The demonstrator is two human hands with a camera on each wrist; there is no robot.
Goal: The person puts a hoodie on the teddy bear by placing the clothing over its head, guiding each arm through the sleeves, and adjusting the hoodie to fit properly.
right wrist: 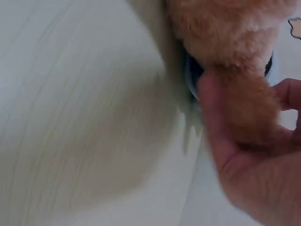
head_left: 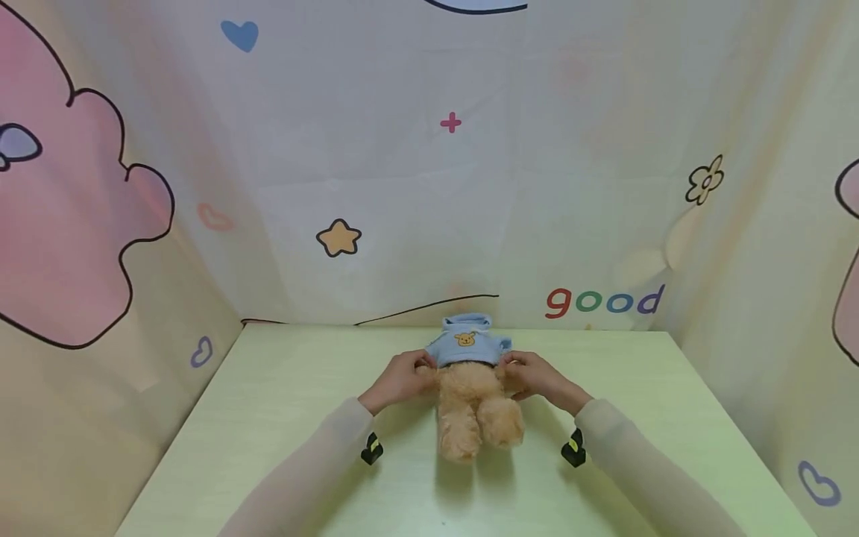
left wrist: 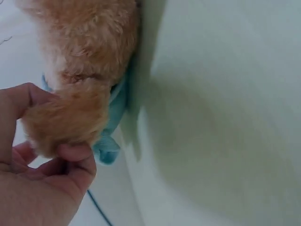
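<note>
A tan plush toy (head_left: 470,384) lies on the table, its two stubby legs pointing toward me. A light blue shirt (head_left: 483,352) with a small bear-face print covers its upper part, and the toy's head is hidden. On the left side, my left hand (head_left: 409,377) pinches one furry arm (left wrist: 70,115) between thumb and fingers, just below the shirt's hem. My right hand (head_left: 537,375) grips the other furry arm (right wrist: 251,108) in the same way. Both arms stick out from under the hem, and the blue sleeves hang loose beside the hands.
The pale green table (head_left: 282,447) ends at a printed cloth backdrop (head_left: 403,164), close behind the shirt's collar. Cloth also hangs on the left and right sides. Small black devices (head_left: 371,449) sit at both wrists.
</note>
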